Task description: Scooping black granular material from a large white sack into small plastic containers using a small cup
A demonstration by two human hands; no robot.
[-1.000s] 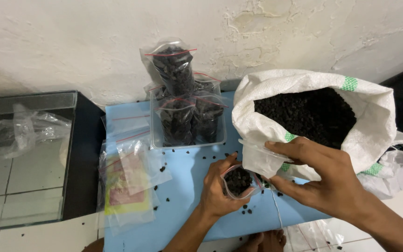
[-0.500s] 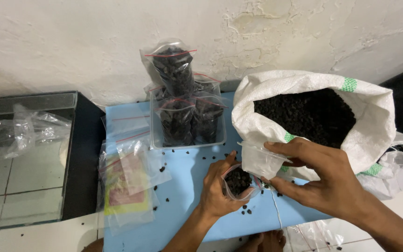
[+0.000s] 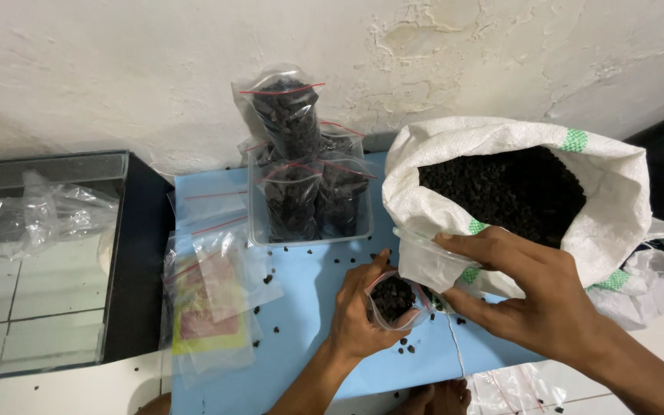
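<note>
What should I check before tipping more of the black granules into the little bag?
1. Small bag mouth open and upright in the left hand: ok.
2. Clear cup held by the right hand over the bag: cannot tell, it looks offset to the side.
3. White sack upright and open: ok.
4. Blue mat free of spilled granules: not ok.
5. Bag's fill level: cannot tell.

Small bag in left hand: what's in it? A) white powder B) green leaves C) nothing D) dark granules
D: the small clear bag held open by the left hand holds dark granules, like those in the white sack.
</note>
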